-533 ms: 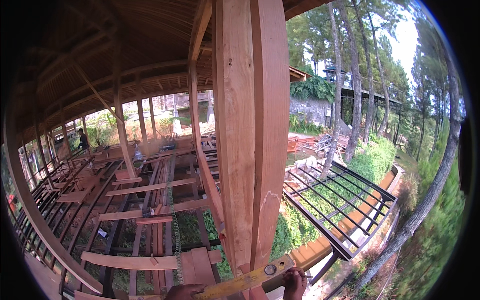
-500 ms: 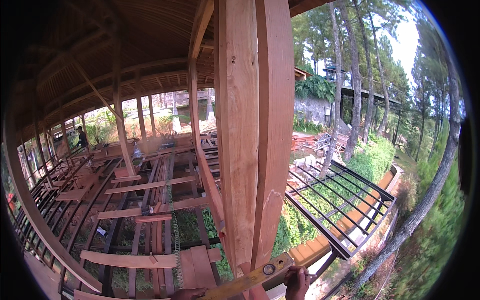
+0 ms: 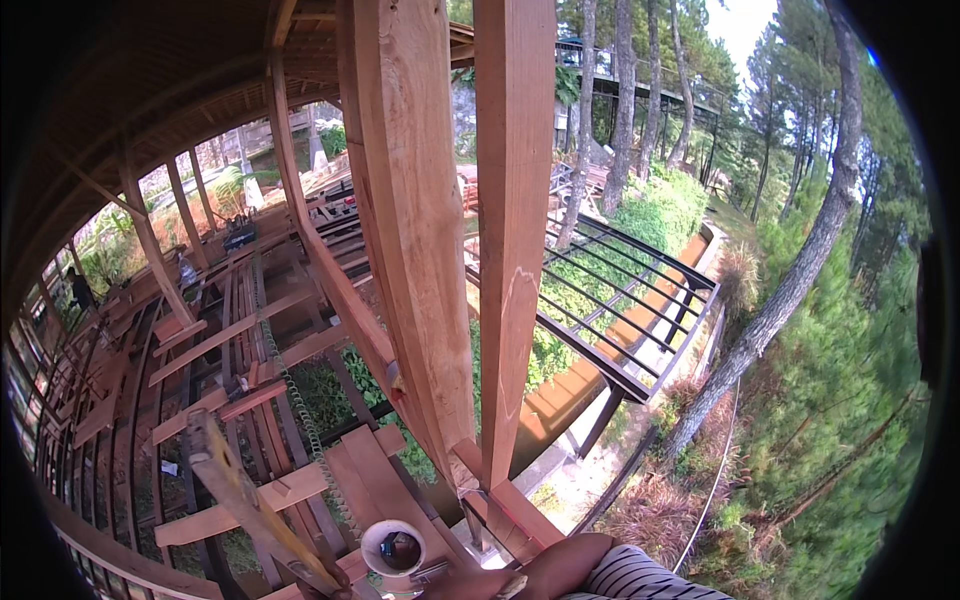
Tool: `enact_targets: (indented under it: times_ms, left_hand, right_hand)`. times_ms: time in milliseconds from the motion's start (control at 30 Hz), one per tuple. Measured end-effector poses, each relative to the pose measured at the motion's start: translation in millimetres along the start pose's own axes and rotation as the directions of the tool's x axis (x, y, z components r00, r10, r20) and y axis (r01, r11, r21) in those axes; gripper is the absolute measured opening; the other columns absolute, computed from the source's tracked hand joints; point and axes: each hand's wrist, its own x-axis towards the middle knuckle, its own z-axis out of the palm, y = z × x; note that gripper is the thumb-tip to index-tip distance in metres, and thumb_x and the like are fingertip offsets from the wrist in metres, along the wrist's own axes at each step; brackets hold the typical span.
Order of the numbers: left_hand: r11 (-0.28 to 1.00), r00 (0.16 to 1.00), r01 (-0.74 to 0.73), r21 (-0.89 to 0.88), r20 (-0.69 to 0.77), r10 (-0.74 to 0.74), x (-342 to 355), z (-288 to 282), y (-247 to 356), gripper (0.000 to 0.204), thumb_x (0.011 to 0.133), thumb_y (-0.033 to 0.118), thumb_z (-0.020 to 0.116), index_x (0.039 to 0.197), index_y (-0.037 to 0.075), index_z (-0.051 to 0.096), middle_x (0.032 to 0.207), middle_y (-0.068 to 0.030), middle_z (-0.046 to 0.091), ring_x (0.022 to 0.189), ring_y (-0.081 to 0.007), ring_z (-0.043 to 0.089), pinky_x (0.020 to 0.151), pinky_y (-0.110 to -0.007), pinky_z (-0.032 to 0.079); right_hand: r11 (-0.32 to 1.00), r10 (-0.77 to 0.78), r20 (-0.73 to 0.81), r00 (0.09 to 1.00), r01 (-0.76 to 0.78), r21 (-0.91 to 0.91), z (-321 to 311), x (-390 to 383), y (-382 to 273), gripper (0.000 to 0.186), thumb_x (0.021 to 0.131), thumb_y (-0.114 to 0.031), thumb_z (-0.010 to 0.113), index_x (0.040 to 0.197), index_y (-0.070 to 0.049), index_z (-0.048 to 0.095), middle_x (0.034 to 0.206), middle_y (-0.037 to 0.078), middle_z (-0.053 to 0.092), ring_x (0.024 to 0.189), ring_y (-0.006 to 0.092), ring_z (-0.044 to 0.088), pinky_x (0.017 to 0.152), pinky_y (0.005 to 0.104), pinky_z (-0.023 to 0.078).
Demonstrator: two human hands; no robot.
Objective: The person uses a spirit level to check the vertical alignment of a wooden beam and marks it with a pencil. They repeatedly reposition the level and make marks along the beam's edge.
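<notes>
One forearm visible at lower edge beside white cup and level — grip hidden, cannot tell. Posts upright — floor joists uncovered.

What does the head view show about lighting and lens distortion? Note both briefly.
Head view: daylight is bright on the trees at right, while the roof at upper left lies in deep shade; the upright timber post bows with the fisheye; black corners frame the picture; the sky patch is washed out.
</notes>
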Motion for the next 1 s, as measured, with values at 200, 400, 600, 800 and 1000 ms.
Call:
enact_targets:
  times_ms: [200, 400, 600, 800, 1000]
  left_hand:
    - [0.915, 0.989, -0.001, -0.404, 0.133, 0.06, 39, 4, 16, 0.077, 0.079, 0.023, 0.086, 0.14, 0.0, 0.046, 0.122, -0.0175, 0.061, 0.112, -0.0246, 0.06, 0.096, -0.037, 0.05]
    - [0.751, 0.93, 0.066, -0.657, 0.312, 0.192, 63, 19, 25, 0.078, 0.079, 0.025, 0.086, 0.141, 0.0, 0.045, 0.122, -0.0188, 0.061, 0.113, -0.0266, 0.06, 0.097, -0.038, 0.05]
    - [0.784, 0.871, 0.068, -0.616, 0.42, 0.254, 84, 68, 46, 0.083, 0.082, 0.03, 0.084, 0.146, 0.002, 0.04, 0.134, -0.0225, 0.055, 0.127, -0.0309, 0.052, 0.108, -0.041, 0.042]
    - [0.908, 0.809, -0.006, -0.419, 0.532, 0.251, 130, 217, 110, 0.054, 0.08, 0.054, 0.078, 0.087, 0.01, 0.048, 0.148, -0.025, 0.045, 0.14, -0.0387, 0.04, 0.118, -0.052, 0.028]
    - [0.917, 0.814, -0.247, -0.315, 0.446, 0.372, 161, 338, 145, 0.091, 0.08, 0.068, 0.07, 0.134, 0.0, 0.041, 0.165, -0.0156, 0.018, 0.155, -0.0273, 0.009, 0.124, -0.051, 0.011]
  right_hand:
    - [0.993, 0.035, 0.17, 0.985, -0.053, 0.105, -14, 6, 27, 0.024, 0.102, -0.021, 0.056, 0.108, 0.003, 0.059, 0.094, 0.016, 0.059, 0.079, 0.0256, 0.064, 0.068, 0.0386, 0.054]
    - [1.0, 0.027, 0.07, 0.997, -0.027, 0.0, -52, -64, 23, 0.019, 0.103, -0.015, 0.053, 0.109, 0.003, 0.058, 0.095, 0.015, 0.06, 0.081, 0.0225, 0.065, 0.069, 0.0357, 0.054]
    - [0.852, -0.241, -0.789, 0.565, -0.267, -0.451, -98, -134, -2, 0.018, 0.107, -0.015, 0.049, 0.114, 0.0, 0.056, 0.099, 0.009, 0.063, 0.075, 0.0163, 0.063, 0.07, 0.0304, 0.052]
    - [0.72, -0.575, -0.809, 0.124, -0.394, -0.572, -241, -256, 15, 0.017, 0.102, -0.014, 0.056, 0.109, 0.001, 0.059, 0.093, 0.011, 0.064, 0.075, 0.0197, 0.069, 0.065, 0.0325, 0.057]
    - [0.184, -0.739, -0.672, -0.051, -0.975, -0.129, -298, -414, 67, 0.035, 0.086, -0.028, 0.075, 0.105, -0.001, 0.065, 0.108, 0.02, 0.064, 0.105, 0.0396, 0.063, 0.088, 0.0494, 0.052]
